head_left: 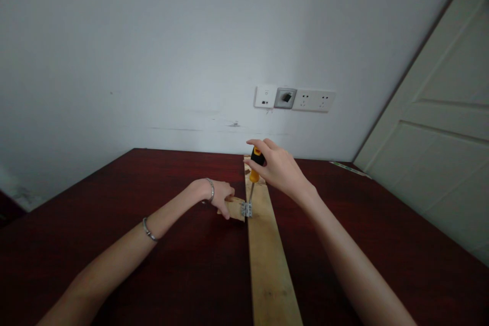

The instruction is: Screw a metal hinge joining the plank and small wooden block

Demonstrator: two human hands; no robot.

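My right hand (273, 163) is closed round the yellow and black handle of a screwdriver (254, 175), held nearly upright. Its shaft runs down to a small metal hinge (248, 209), tip at the leaf that lies on a long wooden plank (265, 244). The hinge's other leaf rests on a short wood block (236, 209) butted near the plank's left edge. My left hand (221, 196) grips that block from its left end, thumb in front and fingers behind. Whether a screw sits under the tip is too small to tell.
The dark red table (171, 275) reaches back to a pale wall with sockets (313, 101) and a grey plate (285, 98). A thin flat strip (349, 168) lies at the table's back right, near a white panelled door (439, 127).
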